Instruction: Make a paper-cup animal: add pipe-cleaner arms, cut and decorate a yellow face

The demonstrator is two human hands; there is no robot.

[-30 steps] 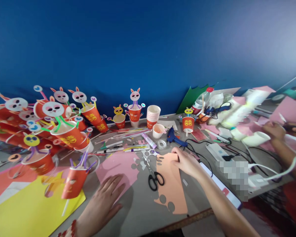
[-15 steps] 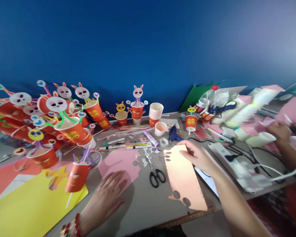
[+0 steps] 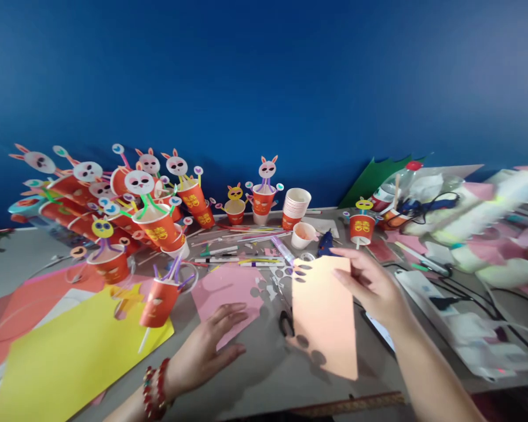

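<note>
My right hand [image 3: 369, 287] pinches the upper right corner of an orange paper sheet [image 3: 324, 316] with round holes cut along its left and lower edges. The sheet is raised a little and partly covers the black-handled scissors [image 3: 285, 323]. My left hand [image 3: 209, 351], with red bead bracelets at its wrist, hovers or rests over the lower part of a pink paper [image 3: 229, 287], its fingers spread and nothing held. Between the hands lie small white paper scraps [image 3: 271, 292].
Red paper cups with rabbit faces [image 3: 158, 225] crowd the left, behind a yellow sheet [image 3: 83, 346]. Pens, stacked cups [image 3: 296, 205] and a blue glue gun [image 3: 325, 243] lie ahead. A white power strip [image 3: 449, 328] with cables stands at the right.
My right hand has lifted the orange sheet and shifted it left over the scissors. The view has turned left, and the other person's hands at the right are out of view.
</note>
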